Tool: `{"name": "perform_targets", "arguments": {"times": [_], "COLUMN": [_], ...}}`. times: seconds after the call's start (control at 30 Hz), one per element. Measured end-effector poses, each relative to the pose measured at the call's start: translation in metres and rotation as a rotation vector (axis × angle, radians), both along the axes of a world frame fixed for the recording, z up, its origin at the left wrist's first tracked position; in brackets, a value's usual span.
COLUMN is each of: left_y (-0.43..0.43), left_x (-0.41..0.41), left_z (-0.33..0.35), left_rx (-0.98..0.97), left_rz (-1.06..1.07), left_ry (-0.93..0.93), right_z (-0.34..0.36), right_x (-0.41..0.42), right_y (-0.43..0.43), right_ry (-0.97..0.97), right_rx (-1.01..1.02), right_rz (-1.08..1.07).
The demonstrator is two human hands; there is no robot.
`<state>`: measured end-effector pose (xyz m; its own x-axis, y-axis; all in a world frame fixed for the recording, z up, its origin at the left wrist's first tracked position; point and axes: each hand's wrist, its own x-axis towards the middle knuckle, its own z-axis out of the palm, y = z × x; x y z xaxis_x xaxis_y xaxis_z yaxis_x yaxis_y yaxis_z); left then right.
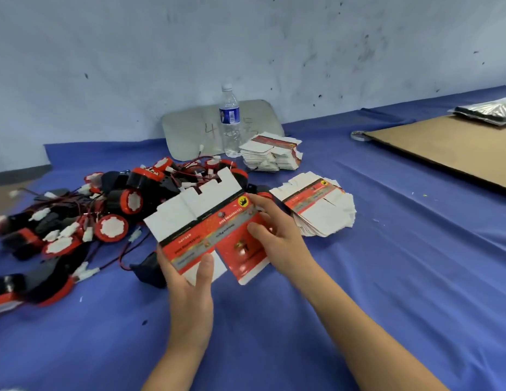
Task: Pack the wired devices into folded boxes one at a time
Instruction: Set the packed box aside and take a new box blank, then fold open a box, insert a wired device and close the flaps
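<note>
A flat, unfolded red and white box blank [201, 221] is held above the blue cloth in front of me. My left hand [189, 289] grips its near left edge, thumb on the printed face. My right hand [277, 235] holds its right side, thumb on the red panel and fingers along the top edge. A pile of red and black wired devices [85, 221] with white connectors lies to the left. One black device [150, 269] sits just under the blank, partly hidden.
A stack of flat box blanks [322, 210] lies to the right of my hands, another stack [271, 153] behind it. A water bottle [230, 119] stands before a grey board by the wall. A brown cardboard sheet [449, 148] covers the far right.
</note>
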<state>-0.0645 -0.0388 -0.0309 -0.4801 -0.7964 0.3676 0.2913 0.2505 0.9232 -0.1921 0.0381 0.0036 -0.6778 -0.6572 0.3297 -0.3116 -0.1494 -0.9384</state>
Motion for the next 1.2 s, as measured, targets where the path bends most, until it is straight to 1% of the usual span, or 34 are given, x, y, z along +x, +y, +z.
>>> {"name": "perform_targets", "arguments": {"times": [0.13, 0.23, 0.33, 0.47, 0.63, 0.7, 0.87, 1.0, 1.2], "left_y": [-0.008, -0.008, -0.008, -0.011, -0.017, -0.021, -0.027, -0.022, -0.017], "left_x": [-0.004, -0.005, -0.004, -0.004, -0.007, -0.007, -0.008, -0.008, -0.007], "left_z": [-0.008, -0.011, -0.011, -0.008, -0.007, -0.009, -0.011, -0.007, -0.007], "left_rx": [0.015, 0.001, 0.023, 0.118, 0.357, 0.408, 0.495, 0.488, 0.351], "left_rz": [0.072, 0.062, 0.063, 0.022, -0.029, -0.052, -0.111, -0.176, -0.205], "left_ry": [-0.044, -0.098, -0.091, -0.006, 0.05, 0.078, 0.15, 0.134, 0.063], "right_z": [-0.005, -0.006, -0.008, -0.01, -0.021, -0.025, -0.03, -0.03, -0.024], "right_x": [0.007, 0.007, 0.006, 0.006, 0.007, 0.006, 0.007, 0.008, 0.014], "right_y": [-0.004, -0.005, -0.005, -0.006, -0.011, -0.014, -0.016, -0.016, -0.014], "right_ry": [-0.012, -0.034, -0.09, -0.068, 0.012, 0.059, 0.054, 0.027, -0.128], "right_rx": [-0.009, 0.016, 0.033, 0.033, 0.114, 0.142, 0.172, 0.202, 0.062], "right_rz": [0.036, 0.012, 0.03, 0.019, -0.073, -0.108, -0.107, -0.067, 0.054]}}
